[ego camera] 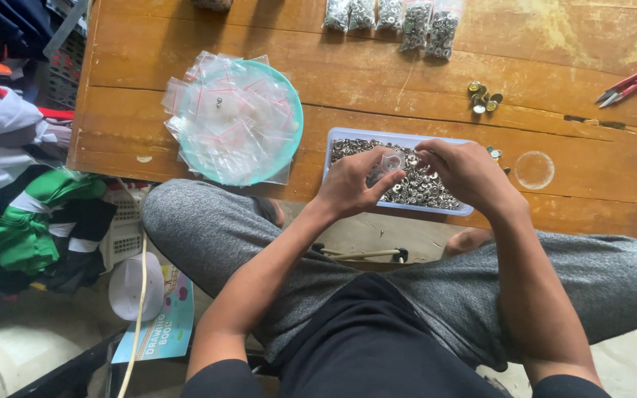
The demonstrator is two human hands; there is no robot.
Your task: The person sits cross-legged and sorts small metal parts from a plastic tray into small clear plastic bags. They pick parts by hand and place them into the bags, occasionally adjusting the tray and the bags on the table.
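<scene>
Two hands meet over the near edge of the worktop [569, 44], and we see them from above, looking down past our own knees. Our left hand [352, 180] pinches a small clear plastic bag [392, 162] between thumb and fingers, holding its mouth up. Our right hand [466, 173] has its fingers curled and drawn together at the bag's right edge; we cannot tell whether they grip the bag or a fastener.

Directly beneath both hands sits a shallow pale tray [399, 136] heaped with small silver metal snap fasteners [422, 188]. To fill well, we judge it best to keep the bag low over the tray, so any dropped piece falls back into the heap.

To the left lies a teal plate [293, 110] piled with empty clear bags [230, 118] with red seal strips, within easy reach. Just right of the tray lie a few loose brass-coloured fasteners [483, 98]. Along the far edge stands a row of filled bags [414, 22]. At the far right lie red-handled thread snips [627, 85]. Left of the worktop, folded clothes [31, 221] are stacked on the floor.
</scene>
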